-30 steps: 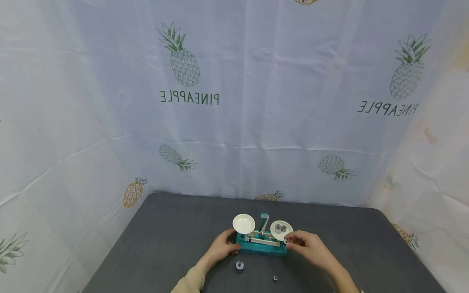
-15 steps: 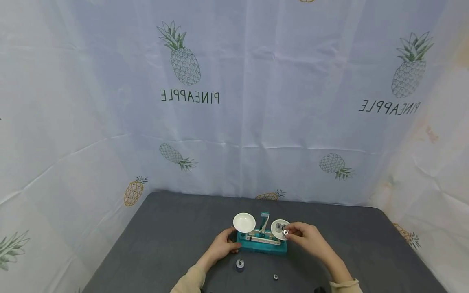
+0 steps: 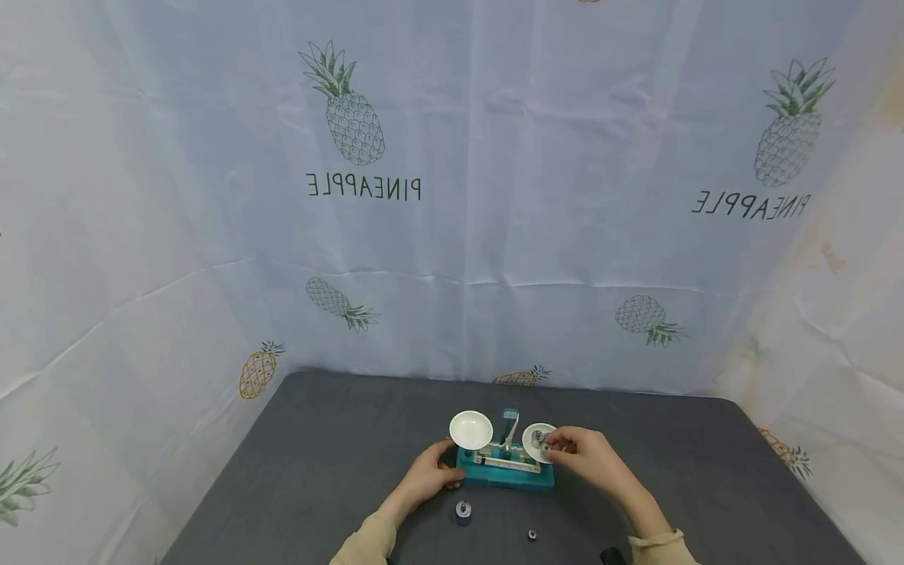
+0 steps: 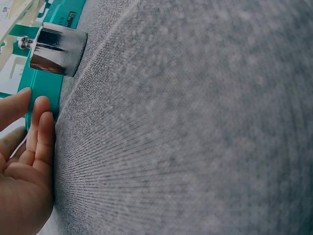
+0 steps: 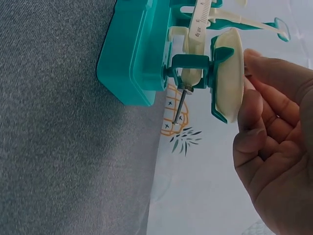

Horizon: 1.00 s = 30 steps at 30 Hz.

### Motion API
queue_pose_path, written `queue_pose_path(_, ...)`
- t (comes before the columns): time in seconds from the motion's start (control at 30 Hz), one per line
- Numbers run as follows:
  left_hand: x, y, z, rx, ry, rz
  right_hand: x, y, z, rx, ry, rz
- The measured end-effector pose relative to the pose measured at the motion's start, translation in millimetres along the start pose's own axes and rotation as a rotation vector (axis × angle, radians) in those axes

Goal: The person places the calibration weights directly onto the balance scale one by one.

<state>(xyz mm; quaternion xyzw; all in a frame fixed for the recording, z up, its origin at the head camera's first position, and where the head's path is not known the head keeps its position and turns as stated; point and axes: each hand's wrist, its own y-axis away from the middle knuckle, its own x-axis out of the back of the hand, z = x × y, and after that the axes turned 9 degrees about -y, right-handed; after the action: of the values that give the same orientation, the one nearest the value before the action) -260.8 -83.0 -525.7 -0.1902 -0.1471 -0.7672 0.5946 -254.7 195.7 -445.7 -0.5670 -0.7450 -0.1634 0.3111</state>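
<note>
A teal balance scale stands on the dark table. My left hand grips the left end of its base, thumb at the front, as the left wrist view also shows. Its left white pan is bare. Inside the right pan sit metal weights, partly hidden by my right hand. That hand pinches a small metal weight between thumb and fingertips, low over the pan's near right part. In the right wrist view the pan and fingers mostly hide this weight.
A larger metal weight stands on the table in front of the scale, near my left hand. A tiny weight lies farther right and nearer me. A pineapple-print curtain rises behind the table's far edge.
My right hand has carried the small weight from the near edge of the right pan in and down over the pan. The left hand keeps its grip on the scale's base.
</note>
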Motion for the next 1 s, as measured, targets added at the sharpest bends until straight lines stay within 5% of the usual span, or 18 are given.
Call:
queue_pose_path(0.57,1.1,-2.5,-2.7,-0.010,0.004,-0.008,-0.5,-7.9,-4.0,-0.052,0.010,-0.033)
queue_pose_path(0.87,7.3,11.0,24.4,-0.011,-0.009,0.002,1.8,-7.2,-5.0,-0.056,-0.036,-0.062)
queue_pose_path(1.0,4.7,6.5,15.1,-0.010,-0.014,0.006,2.4,-6.3,-6.3,-0.066,-0.056,-0.048)
